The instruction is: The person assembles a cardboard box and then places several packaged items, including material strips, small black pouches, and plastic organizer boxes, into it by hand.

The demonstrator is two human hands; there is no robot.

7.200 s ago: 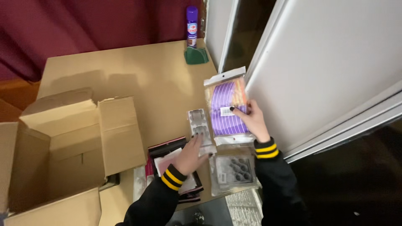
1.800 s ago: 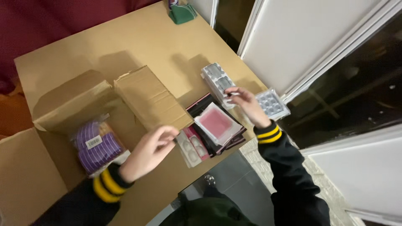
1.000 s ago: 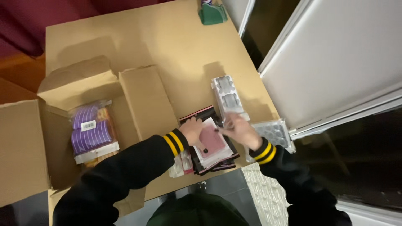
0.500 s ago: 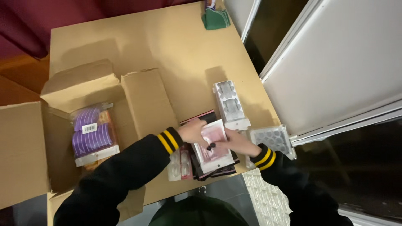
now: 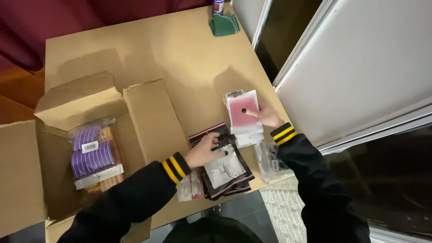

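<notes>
While my left hand rests with fingers spread flat on the stack of black packets at the table's near edge, gripping nothing, my right hand lies farther out, fingertips extended and pressing the pink packet onto a clear tray. The open cardboard box holds a purple packet.

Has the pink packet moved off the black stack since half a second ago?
Yes. The pink packet has gone from the black stack up and to the right, toward the table's far edge; it now lies under the right hand, over the clear tray.
</notes>
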